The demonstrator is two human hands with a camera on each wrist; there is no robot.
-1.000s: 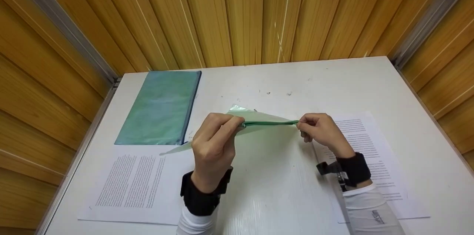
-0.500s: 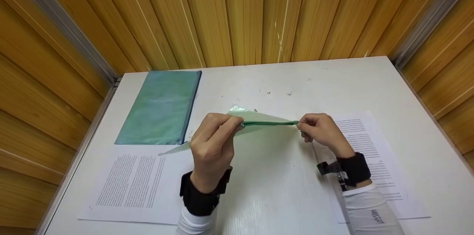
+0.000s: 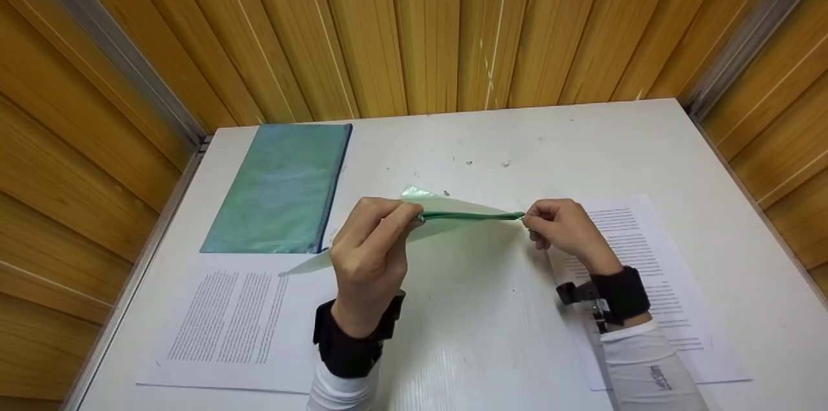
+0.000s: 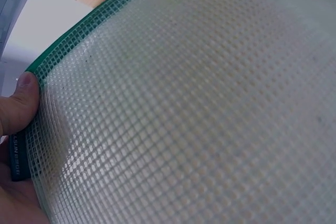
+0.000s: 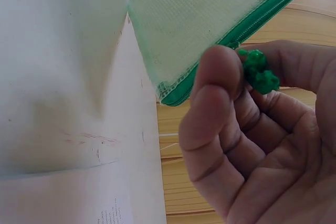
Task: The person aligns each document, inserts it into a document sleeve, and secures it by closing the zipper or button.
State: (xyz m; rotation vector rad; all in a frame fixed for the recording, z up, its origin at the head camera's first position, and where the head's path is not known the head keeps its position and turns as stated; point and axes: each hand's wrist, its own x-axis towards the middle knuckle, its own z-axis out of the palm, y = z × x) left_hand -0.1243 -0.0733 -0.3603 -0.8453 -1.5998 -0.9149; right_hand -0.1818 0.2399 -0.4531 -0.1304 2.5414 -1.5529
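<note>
We are seeing a mesh pouch being held up above the tabletop, between the person's two hands. Its pale, translucent sheet is showing a fine raised grid, and a green zipped edge is bordering it. The left hand is pinching one part of that edge, its thumb pressing flat on the mesh beside a dark tab with small lettering. The right hand is keeping its fingers narrow and curled around a lumpy, glossy green pull near a squared corner. The zipped edge is running left to right, nearly level; the left hand is covering part of it, so we are not telling the full long axis. One corner is pointing away from us, another leftward over a printed page. A second page is lying under the right forearm. Farther left, a smooth blue-green folder with a dark side strip is lying flat, its length pointing away.
</note>
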